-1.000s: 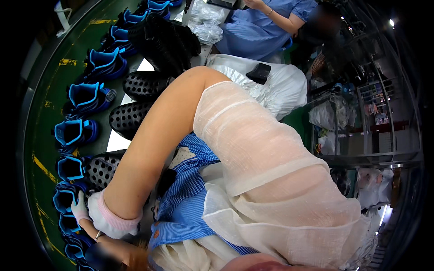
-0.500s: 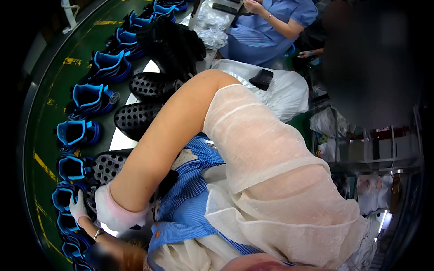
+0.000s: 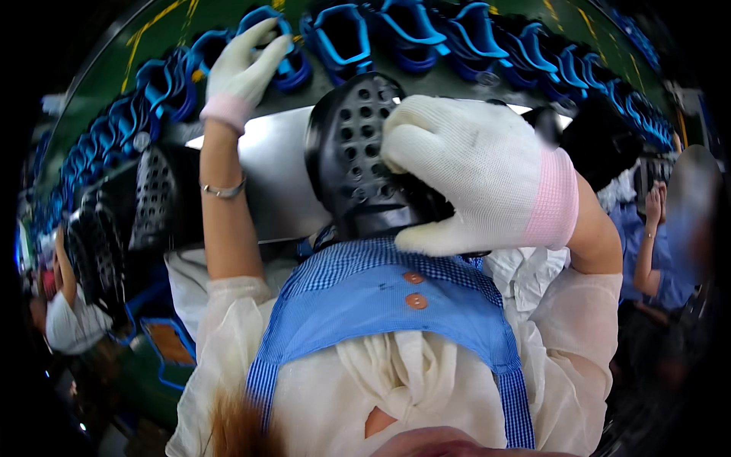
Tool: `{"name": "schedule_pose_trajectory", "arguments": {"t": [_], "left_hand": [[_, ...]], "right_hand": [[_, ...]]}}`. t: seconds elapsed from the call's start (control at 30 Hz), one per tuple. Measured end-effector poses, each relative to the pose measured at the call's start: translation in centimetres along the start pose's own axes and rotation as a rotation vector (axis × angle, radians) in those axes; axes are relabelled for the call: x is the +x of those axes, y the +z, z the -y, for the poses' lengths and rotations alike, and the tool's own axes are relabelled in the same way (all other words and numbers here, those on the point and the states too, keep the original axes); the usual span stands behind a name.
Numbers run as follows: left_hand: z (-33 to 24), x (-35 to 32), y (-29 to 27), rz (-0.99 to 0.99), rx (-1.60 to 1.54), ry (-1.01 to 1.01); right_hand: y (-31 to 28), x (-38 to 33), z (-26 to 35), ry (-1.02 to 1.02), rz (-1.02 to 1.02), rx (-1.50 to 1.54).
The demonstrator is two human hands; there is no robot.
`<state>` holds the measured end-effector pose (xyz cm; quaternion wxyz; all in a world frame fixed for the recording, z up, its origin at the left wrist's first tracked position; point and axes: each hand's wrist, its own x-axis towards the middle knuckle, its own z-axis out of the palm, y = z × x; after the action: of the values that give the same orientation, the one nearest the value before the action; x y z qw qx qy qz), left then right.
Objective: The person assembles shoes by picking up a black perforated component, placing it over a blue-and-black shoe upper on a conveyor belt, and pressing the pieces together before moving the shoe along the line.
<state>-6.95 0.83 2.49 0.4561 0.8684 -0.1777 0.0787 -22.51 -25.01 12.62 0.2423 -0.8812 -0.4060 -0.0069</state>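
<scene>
Two gloved hands work at a pale metal table (image 3: 266,164) in the head view. No package, label or sign shows clearly near either hand; the only markings are yellow painted lines on the green surface (image 3: 164,34) above and left of the left hand.

The right hand (image 3: 476,179), in a white knit glove with a pink cuff, is bent at the wrist and turned leftward, its fingers curled over the right side of a black perforated clog (image 3: 358,156) and the thumb pressed along the lower edge, so it grips that shoe. The clog is held close above the blue checked apron (image 3: 381,297), its long axis running roughly up and down in the picture, the rounded holed end pointing up, away from the person.

The left hand (image 3: 244,65) reaches far forward on a straight bare forearm with a thin bracelet (image 3: 223,189). Its fingers lie spread on a blue shoe (image 3: 282,61) in the curved row of blue shoes (image 3: 457,38); whether they clasp it I cannot tell. More black clogs (image 3: 148,198) lie left of that forearm.
</scene>
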Motion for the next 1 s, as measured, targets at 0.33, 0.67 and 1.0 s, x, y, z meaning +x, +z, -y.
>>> {"name": "schedule_pose_trajectory", "arguments": {"t": [0.33,0.67,1.0], "left_hand": [[-4.8,-1.6,0.6,0.176,-0.777,-0.171],[-9.0,-2.4,-0.7,0.158,-1.548,-0.031],[-5.7,0.0,0.2,-0.161,-1.419,0.119]], "right_hand": [[-2.7,1.0,1.1,-0.051,-0.039,-0.080],[-2.2,6.3,0.0,-0.008,-0.280,0.014],[-1.5,10.2,-0.5,0.269,-0.092,0.020]]}}
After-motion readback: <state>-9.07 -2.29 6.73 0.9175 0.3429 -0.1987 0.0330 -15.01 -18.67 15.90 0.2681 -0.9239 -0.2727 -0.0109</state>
